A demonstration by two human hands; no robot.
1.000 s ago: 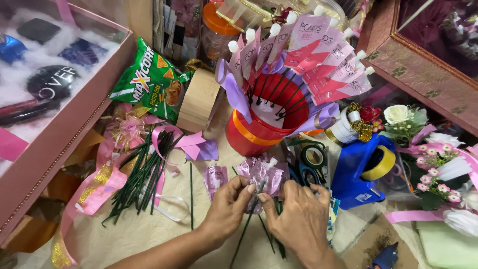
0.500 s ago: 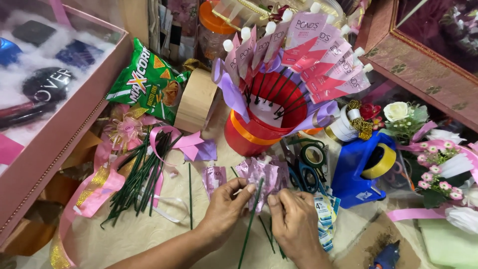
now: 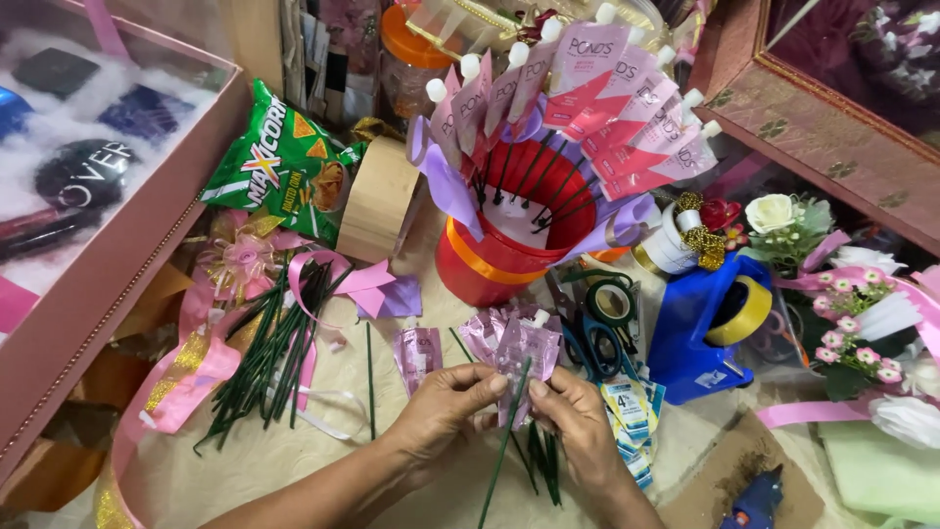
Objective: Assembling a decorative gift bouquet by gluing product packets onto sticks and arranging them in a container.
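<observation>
My left hand [image 3: 446,407] and my right hand [image 3: 573,416] meet at the middle bottom, both pinching a small pale pink sachet [image 3: 527,355] against a long green stem stick [image 3: 499,460] that slants down toward me. More pink sachets [image 3: 419,353] lie flat just beyond my fingers. Behind them stands a red bucket [image 3: 494,260] with an orange band, ringed by pink sachets on sticks [image 3: 607,108] fanned out like petals.
A bundle of green sticks [image 3: 274,348] lies left among pink ribbons [image 3: 196,372]. A green snack bag [image 3: 279,167], a tape roll [image 3: 377,201], scissors [image 3: 597,338], a blue tape dispenser [image 3: 705,328], artificial flowers [image 3: 842,304], a glue gun [image 3: 754,500] and a pink display box [image 3: 88,284] surround the work spot.
Both hands rose slightly and closed together on the sachet and green stick; the stick now sits more upright between the fingertips.
</observation>
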